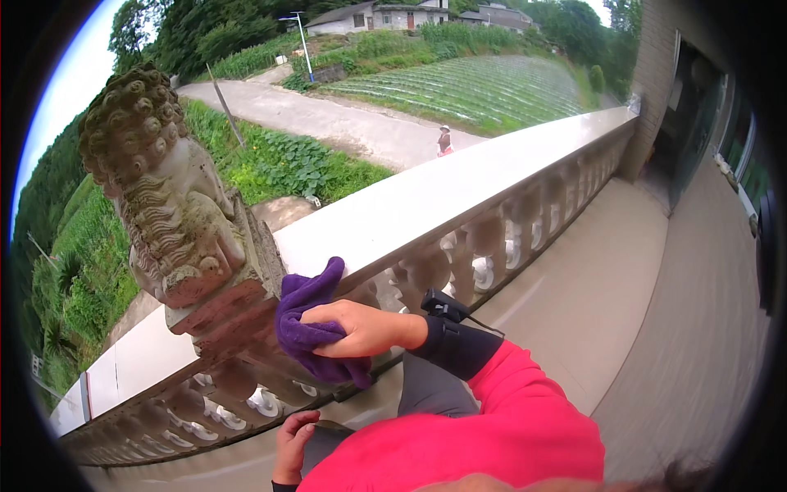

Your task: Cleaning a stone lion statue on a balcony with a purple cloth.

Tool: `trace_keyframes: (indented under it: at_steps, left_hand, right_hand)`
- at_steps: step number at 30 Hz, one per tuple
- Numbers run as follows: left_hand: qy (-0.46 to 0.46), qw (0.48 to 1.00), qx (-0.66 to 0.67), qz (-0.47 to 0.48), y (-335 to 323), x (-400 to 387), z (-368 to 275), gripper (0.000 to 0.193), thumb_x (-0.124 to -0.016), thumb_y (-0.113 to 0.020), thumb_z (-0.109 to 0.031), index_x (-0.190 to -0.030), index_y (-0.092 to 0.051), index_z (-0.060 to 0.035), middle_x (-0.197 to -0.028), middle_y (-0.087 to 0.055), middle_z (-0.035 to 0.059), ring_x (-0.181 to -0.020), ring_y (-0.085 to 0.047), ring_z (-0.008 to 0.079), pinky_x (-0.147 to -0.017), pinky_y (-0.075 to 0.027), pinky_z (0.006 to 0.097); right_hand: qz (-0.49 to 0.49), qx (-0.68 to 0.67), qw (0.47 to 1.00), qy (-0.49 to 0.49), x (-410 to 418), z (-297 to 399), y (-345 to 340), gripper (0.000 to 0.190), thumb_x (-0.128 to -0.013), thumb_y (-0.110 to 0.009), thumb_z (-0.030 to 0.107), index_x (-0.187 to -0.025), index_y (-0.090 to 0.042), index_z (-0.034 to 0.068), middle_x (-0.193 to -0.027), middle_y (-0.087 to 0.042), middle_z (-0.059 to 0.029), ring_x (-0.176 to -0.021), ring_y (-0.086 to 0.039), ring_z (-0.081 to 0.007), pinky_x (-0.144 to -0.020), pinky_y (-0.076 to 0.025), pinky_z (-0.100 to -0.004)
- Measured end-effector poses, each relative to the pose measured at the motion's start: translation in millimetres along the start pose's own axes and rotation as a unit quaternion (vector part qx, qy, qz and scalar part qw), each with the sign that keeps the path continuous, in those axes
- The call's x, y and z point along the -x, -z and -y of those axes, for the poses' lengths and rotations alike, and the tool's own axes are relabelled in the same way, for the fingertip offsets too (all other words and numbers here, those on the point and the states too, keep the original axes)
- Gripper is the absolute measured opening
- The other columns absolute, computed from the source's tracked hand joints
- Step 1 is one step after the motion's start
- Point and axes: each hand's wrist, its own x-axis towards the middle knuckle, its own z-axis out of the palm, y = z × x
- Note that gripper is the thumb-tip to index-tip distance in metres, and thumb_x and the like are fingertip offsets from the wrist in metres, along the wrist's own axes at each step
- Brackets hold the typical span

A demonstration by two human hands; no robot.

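A purple cloth (307,329) is bunched in my right hand (363,329), against the end of the white railing top and the side of the statue's pedestal. The weathered stone lion statue (178,215) stands on that pedestal (227,317), left of the cloth. Down at the bottom, my left hand (295,440) is raised near my body with its fingers curled, touching nothing that I can see. A dark band with a small black device (446,304) sits on my right wrist.
White railing top (455,178) runs up right to a wall, above stone balusters (482,237). Another stretch (132,363) continues at lower left. The balcony floor (590,289) lies inside the railing. Outside, a person (444,141) is on the road, well below.
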Motion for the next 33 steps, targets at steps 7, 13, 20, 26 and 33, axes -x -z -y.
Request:
trace_keyframes:
  at_steps: [7, 13, 20, 26, 33]
  left_hand:
    - [-0.026, 0.977, 0.208, 0.043, -42.2, -24.3, -29.6, 0.032, -0.086, -0.066, -0.013, -0.114, -0.060, 0.0015, -0.106, -0.067, 0.0085, -0.099, -0.061, 0.0174, -0.090, -0.047, 0.0328]
    - [-0.015, 0.977, 0.213, -0.002, -42.3, -46.2, -26.6, 0.032, -0.086, -0.066, -0.013, -0.114, -0.060, 0.0014, -0.105, -0.067, 0.0085, -0.098, -0.061, 0.0173, -0.089, -0.047, 0.0327]
    - [0.005, 0.977, 0.206, -0.063, -36.8, -50.8, -29.3, 0.032, -0.086, -0.066, -0.012, -0.114, -0.060, 0.0012, -0.105, -0.067, 0.0084, -0.097, -0.062, 0.0171, -0.088, -0.048, 0.0327]
    - [0.023, 0.978, 0.197, -0.068, -39.7, -53.9, -34.5, 0.032, -0.086, -0.066, -0.012, -0.114, -0.060, 0.0011, -0.105, -0.067, 0.0083, -0.096, -0.062, 0.0170, -0.087, -0.048, 0.0326]
    - [0.031, 0.980, 0.193, -0.029, -51.3, -63.6, -36.7, 0.032, -0.086, -0.067, -0.012, -0.114, -0.060, 0.0010, -0.105, -0.067, 0.0083, -0.095, -0.062, 0.0168, -0.085, -0.049, 0.0325]
  right_hand:
    - [0.206, 0.092, 0.973, 0.050, 6.0, -25.5, -60.8, 0.024, -0.075, -0.067, 0.014, -0.094, -0.057, 0.003, -0.099, -0.057, -0.0189, -0.081, -0.060, -0.0412, -0.072, -0.049, -0.0468]
    - [0.232, 0.200, 0.950, 0.064, 5.8, -51.5, -66.7, 0.039, -0.072, -0.072, 0.015, -0.107, -0.056, 0.008, -0.107, -0.048, -0.0155, -0.084, -0.059, -0.0372, -0.068, -0.051, -0.0452]
    - [0.142, 0.085, 0.986, 0.028, 10.7, -74.0, -60.4, 0.047, -0.073, -0.073, 0.014, -0.117, -0.059, 0.009, -0.112, -0.049, -0.0156, -0.095, -0.058, -0.0366, -0.075, -0.051, -0.0431]
    - [0.127, -0.007, 0.991, 0.033, 11.5, -78.4, -46.4, 0.049, -0.073, -0.075, 0.012, -0.119, -0.061, 0.009, -0.112, -0.050, -0.0155, -0.104, -0.055, -0.0347, -0.085, -0.048, -0.0410]
    - [0.007, 0.026, 0.991, 0.131, 6.9, -62.9, -15.6, 0.043, -0.081, -0.073, 0.023, -0.120, -0.061, 0.006, -0.117, -0.053, -0.0142, -0.100, -0.055, -0.0282, -0.085, -0.047, -0.0373]
